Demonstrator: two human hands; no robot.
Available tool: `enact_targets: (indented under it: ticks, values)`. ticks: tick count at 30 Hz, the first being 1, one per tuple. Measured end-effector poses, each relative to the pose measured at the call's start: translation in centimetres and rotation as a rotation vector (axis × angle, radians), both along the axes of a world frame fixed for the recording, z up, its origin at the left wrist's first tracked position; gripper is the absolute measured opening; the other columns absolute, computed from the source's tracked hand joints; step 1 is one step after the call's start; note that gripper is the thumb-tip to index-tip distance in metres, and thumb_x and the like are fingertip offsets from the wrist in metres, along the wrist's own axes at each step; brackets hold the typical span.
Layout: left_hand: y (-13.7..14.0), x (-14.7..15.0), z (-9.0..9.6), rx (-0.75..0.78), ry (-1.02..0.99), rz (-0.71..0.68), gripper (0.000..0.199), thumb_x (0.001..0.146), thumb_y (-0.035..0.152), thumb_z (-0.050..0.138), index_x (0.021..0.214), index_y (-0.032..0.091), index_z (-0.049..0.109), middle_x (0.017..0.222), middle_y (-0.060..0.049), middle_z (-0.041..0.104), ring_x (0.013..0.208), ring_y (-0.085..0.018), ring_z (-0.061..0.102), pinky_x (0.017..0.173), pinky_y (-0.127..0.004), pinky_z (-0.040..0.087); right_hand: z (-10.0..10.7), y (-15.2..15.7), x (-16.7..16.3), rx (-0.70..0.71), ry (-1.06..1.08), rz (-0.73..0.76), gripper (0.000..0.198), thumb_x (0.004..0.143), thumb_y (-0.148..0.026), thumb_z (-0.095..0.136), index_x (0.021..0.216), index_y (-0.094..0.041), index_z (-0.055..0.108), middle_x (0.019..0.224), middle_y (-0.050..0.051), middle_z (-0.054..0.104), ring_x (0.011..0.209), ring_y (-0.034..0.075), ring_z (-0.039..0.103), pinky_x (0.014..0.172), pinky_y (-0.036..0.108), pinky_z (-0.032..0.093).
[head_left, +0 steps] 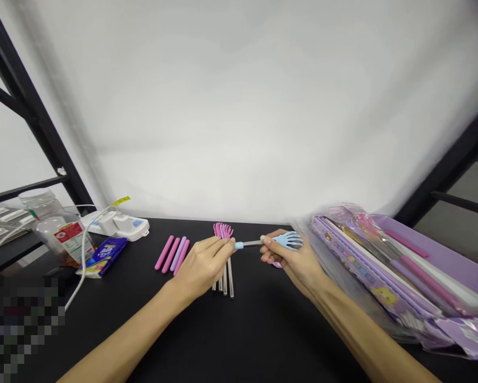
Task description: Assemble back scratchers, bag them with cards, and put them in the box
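Both hands are on one light blue back scratcher (253,243) with a thin metal rod, level above the black table. My left hand (204,263) closes on its blue handle end, which is mostly covered by the fingers. My right hand (296,260) pinches the rod just below the blue claw-shaped head (288,240). Behind my left hand lie several metal rods (229,276) with pink claw heads (223,230). To its left several pink and lavender handle tubes (170,254) lie side by side. A small pink piece (277,264) shows under my right hand, mostly hidden.
At right, a purple bin (442,255) and plastic-wrapped packages (366,266) of scratchers cover the table. At left stand a white power strip (133,227) with plugs, a blue snack packet (103,256), a clear jar (65,234) and a white cable (83,255). A white wall rises behind.
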State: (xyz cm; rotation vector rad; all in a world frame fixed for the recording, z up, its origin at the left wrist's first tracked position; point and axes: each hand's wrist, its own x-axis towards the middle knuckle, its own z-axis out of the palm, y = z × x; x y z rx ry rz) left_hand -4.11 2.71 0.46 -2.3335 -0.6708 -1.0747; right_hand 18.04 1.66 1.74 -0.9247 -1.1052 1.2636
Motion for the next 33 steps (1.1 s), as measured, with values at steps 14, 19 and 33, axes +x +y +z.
enact_targets:
  ticks: [14,19,33]
  values:
    - [1.0,-0.9,1.3,-0.310,0.100,0.177,0.019,0.101,0.030,0.048,0.103,0.017,0.063,0.091,-0.005,0.073,0.080,-0.018,0.070,0.071,-0.028,0.053,0.8,0.9,1.2,0.026,0.088,-0.153,0.031,0.055,-0.034,0.093,0.069,-0.015,0.072,0.063,0.003,0.068,0.053,0.012,0.061,0.049,0.024,0.049]
    - [1.3,-0.2,0.8,-0.204,0.116,0.147,0.028,0.104,0.029,0.037,0.103,0.016,0.062,0.081,-0.004,0.070,0.073,-0.017,0.068,0.067,-0.027,0.051,0.6,1.3,1.6,0.004,0.128,-0.124,0.030,0.056,-0.033,0.093,0.069,-0.014,0.073,0.061,0.002,0.067,0.052,0.011,0.060,0.048,0.023,0.049]
    - [0.4,0.6,1.9,-0.110,0.209,0.214,0.032,0.105,0.030,0.035,0.099,0.018,0.064,0.070,-0.001,0.064,0.055,-0.011,0.060,0.048,-0.022,0.034,0.7,1.6,2.8,-0.021,0.161,-0.096,0.026,0.060,-0.030,0.091,0.073,-0.016,0.073,0.063,0.001,0.067,0.053,0.010,0.057,0.047,0.022,0.046]
